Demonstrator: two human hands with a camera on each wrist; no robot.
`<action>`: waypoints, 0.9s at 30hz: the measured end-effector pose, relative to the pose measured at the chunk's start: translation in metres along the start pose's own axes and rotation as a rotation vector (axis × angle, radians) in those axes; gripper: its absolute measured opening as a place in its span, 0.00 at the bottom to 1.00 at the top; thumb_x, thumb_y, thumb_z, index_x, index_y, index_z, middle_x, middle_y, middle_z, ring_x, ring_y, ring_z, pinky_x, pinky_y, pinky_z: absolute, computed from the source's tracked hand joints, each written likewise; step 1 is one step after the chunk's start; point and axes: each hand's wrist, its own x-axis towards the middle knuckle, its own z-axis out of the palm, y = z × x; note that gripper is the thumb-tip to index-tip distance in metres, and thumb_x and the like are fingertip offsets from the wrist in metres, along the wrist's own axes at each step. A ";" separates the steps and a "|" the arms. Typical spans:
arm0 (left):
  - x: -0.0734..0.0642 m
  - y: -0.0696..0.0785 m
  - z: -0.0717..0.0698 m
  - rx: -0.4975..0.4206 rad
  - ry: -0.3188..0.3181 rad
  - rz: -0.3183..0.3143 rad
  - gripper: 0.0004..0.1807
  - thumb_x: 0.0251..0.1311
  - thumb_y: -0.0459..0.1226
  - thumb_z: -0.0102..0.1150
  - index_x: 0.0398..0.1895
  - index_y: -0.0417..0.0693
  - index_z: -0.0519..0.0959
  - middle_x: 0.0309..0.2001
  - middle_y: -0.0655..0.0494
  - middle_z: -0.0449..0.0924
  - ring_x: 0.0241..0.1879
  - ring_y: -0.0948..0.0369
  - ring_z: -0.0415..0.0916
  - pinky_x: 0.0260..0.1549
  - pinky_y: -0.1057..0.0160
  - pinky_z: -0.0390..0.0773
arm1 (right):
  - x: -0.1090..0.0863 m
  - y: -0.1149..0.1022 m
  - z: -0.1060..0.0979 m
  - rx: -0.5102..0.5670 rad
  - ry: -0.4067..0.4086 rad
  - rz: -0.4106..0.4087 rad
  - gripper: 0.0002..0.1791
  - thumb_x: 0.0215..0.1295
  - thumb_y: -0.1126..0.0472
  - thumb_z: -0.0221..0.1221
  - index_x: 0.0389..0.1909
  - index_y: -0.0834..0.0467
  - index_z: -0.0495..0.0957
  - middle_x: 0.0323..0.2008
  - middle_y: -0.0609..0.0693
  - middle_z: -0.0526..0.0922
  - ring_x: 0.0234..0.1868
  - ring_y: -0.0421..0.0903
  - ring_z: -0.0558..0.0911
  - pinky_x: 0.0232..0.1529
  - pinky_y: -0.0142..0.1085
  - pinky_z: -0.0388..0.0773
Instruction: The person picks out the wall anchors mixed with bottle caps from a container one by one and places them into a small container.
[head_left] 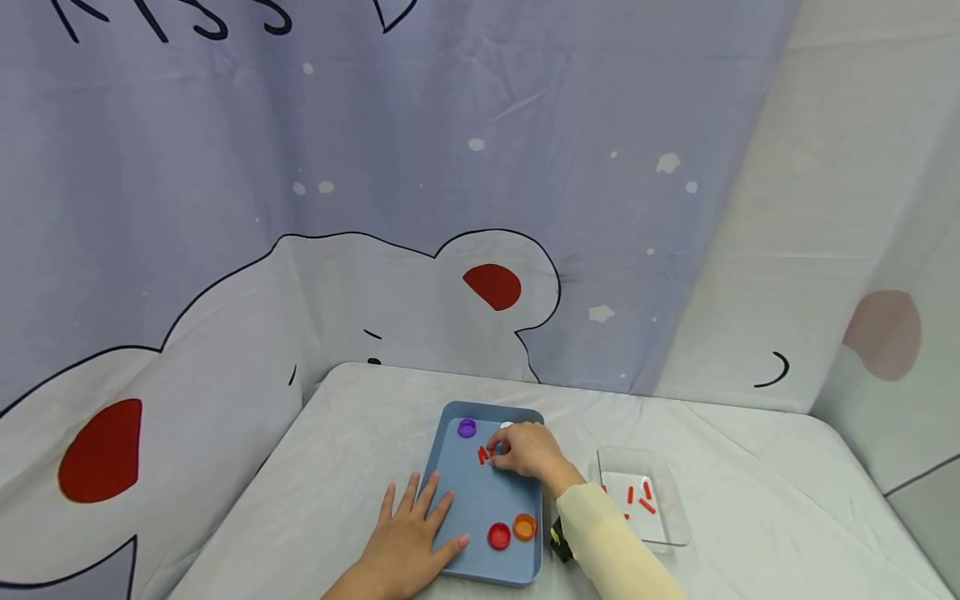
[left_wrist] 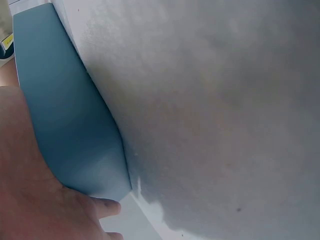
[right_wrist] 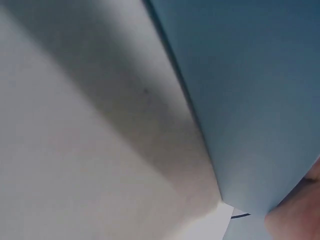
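Observation:
A blue-grey tray (head_left: 480, 500) lies on the cloth-covered table. My left hand (head_left: 405, 542) spreads its fingers over the tray's near left edge; the left wrist view shows it beside the tray's side wall (left_wrist: 75, 110). Over the tray's far half, my right hand (head_left: 531, 452) pinches a short red stick between thumb and fingertips. Close to the fingertips, more red stick (head_left: 482, 456) shows on the tray floor. A purple round cap (head_left: 467, 428) sits in the far left corner. A white round piece (head_left: 506, 425) is partly hidden behind the right hand.
Near the tray's front right lie a red cap (head_left: 498, 536) and an orange cap (head_left: 524, 527). Right of the tray, a clear box (head_left: 675, 508) holds several red sticks (head_left: 647, 506). A dark object (head_left: 559, 540) shows beside the right sleeve. A printed curtain (head_left: 450, 167) hangs behind the table.

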 end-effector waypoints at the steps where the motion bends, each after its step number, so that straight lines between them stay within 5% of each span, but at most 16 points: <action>1: 0.000 0.000 0.000 0.000 0.000 -0.001 0.45 0.67 0.71 0.38 0.74 0.50 0.69 0.79 0.44 0.56 0.78 0.38 0.44 0.69 0.28 0.39 | 0.000 0.000 0.000 0.002 0.003 -0.002 0.11 0.58 0.50 0.72 0.41 0.47 0.89 0.21 0.37 0.78 0.24 0.36 0.73 0.38 0.38 0.71; 12: 0.001 0.002 -0.002 -0.009 -0.024 -0.013 0.45 0.67 0.71 0.40 0.75 0.50 0.69 0.79 0.44 0.55 0.78 0.37 0.43 0.69 0.27 0.37 | -0.003 0.005 -0.006 0.144 0.016 -0.038 0.09 0.60 0.58 0.70 0.40 0.55 0.89 0.19 0.39 0.77 0.19 0.35 0.71 0.23 0.30 0.70; 27: 0.002 0.001 -0.001 -0.010 -0.012 -0.011 0.46 0.67 0.72 0.38 0.74 0.50 0.70 0.79 0.44 0.55 0.78 0.37 0.44 0.69 0.27 0.38 | -0.031 -0.008 -0.036 0.371 0.088 -0.071 0.12 0.62 0.63 0.68 0.46 0.60 0.87 0.21 0.38 0.77 0.21 0.33 0.71 0.24 0.29 0.71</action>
